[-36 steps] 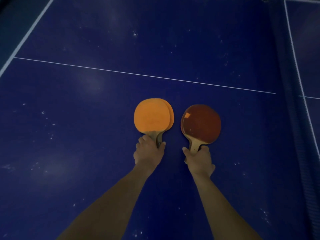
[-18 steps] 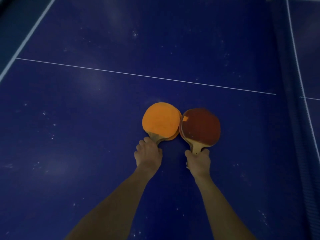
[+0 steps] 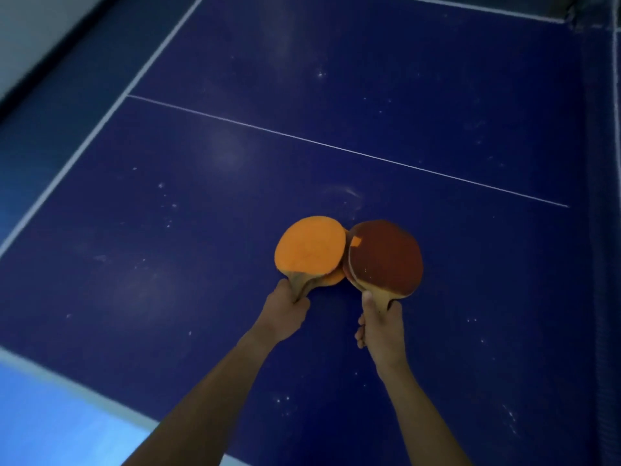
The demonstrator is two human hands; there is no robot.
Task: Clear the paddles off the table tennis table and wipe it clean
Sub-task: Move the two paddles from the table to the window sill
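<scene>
Head: L grip (image 3: 285, 311) closed on orange paddle (image 3: 309, 245), R grip (image 3: 381, 327) on red paddle (image 3: 386, 257); blades, apart 1 s ago, now overlap; clearing underway, worktop (image 3: 201, 196) specked, wipe pending

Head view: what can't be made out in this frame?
- Handles: mostly hidden inside the left hand and right hand.
- Paddle count: a second edge seems to peek from under the orange paddle and the red paddle; the top blades hide the rest.
- Lift: whether the paddles touch the table cannot be told from this top-down view.
- Net: cut off by the right edge, blurred.
</scene>
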